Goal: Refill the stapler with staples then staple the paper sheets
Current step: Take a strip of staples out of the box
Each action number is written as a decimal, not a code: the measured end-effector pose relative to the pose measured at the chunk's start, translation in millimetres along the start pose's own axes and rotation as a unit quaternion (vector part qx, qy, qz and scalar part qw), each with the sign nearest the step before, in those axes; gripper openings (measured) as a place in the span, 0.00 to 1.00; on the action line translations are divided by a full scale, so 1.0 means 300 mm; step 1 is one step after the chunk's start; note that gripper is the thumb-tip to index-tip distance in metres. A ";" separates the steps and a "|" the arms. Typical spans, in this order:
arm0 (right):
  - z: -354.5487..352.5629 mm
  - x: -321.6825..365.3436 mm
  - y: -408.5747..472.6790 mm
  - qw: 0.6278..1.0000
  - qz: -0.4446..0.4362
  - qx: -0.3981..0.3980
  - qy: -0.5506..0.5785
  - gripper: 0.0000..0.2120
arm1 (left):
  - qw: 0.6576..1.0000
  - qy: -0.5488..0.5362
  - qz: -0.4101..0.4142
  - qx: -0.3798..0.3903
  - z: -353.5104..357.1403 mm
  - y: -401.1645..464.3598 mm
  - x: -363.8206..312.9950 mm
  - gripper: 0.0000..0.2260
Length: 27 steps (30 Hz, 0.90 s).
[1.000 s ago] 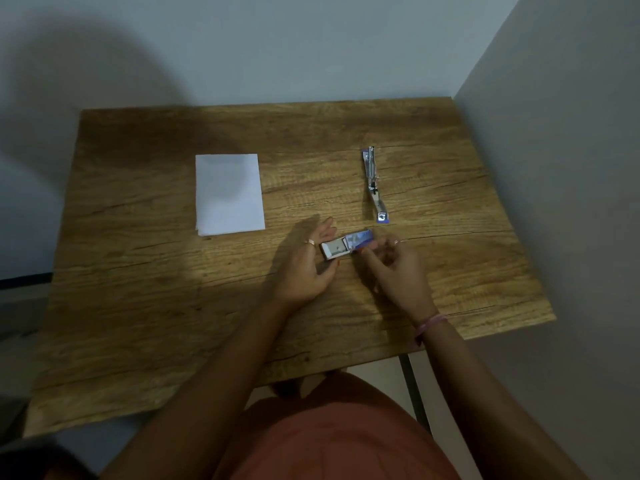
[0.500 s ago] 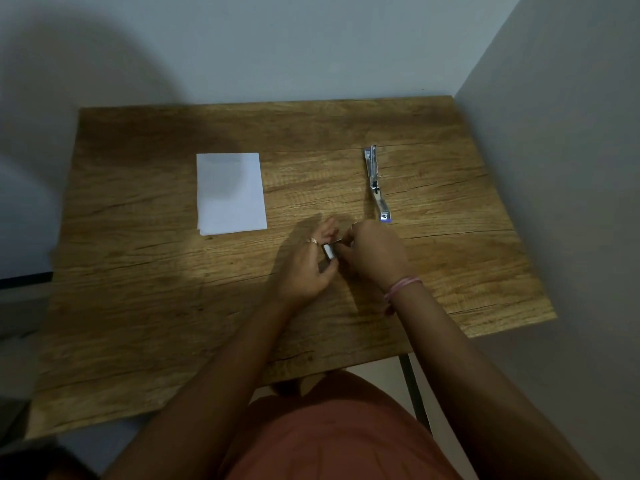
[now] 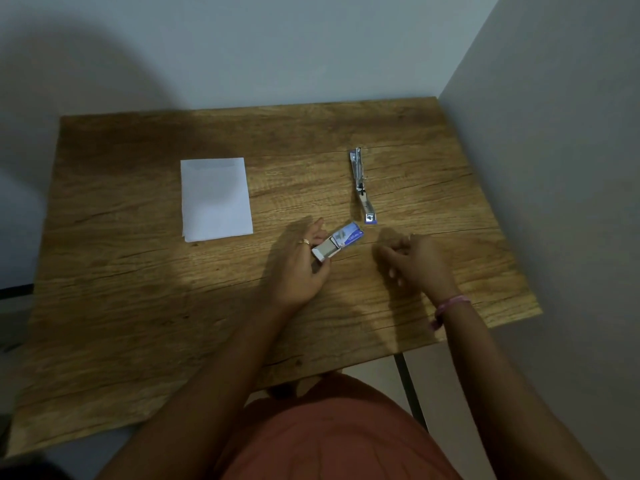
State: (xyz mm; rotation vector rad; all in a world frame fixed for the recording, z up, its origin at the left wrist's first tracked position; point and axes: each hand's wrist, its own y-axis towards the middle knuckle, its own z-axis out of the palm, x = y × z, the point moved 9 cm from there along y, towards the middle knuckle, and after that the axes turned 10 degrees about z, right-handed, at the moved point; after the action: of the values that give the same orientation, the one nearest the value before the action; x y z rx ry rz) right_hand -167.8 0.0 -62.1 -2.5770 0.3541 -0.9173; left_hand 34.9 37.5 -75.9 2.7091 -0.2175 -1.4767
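Your left hand (image 3: 300,268) grips the staple box (image 3: 337,241) by its pale inner tray, which is slid partway out of the blue sleeve — the box is tilted, its blue end toward the stapler (image 3: 362,187). The stapler lies swung open on the wooden table (image 3: 138,306), just beyond the box. Your right hand (image 3: 420,263) hangs apart to the right, fingers curled (whether they pinch any staples, you cannot tell from here). The paper sheets (image 3: 216,199) lie flat, well left of the stapler.
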 end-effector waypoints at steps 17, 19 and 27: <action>-0.165 -0.168 0.098 0.972 0.070 0.031 0.223 0.12 | 0.996 0.069 0.008 -0.061 -0.013 0.008 -0.052 0.29; -0.156 -0.183 0.106 0.970 0.070 0.037 0.228 0.13 | 0.995 0.076 0.006 -0.062 -0.012 0.009 -0.053 0.29; -0.185 -0.250 0.153 0.935 0.077 0.013 0.347 0.09 | 0.995 0.074 0.000 -0.073 -0.013 0.010 -0.050 0.29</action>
State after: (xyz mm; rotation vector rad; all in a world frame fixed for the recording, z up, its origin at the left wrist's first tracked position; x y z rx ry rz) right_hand -265.4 -29.3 -83.6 -2.0769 0.7103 -1.7335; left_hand 29.7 36.6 -60.9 2.6840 -0.1000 -1.2304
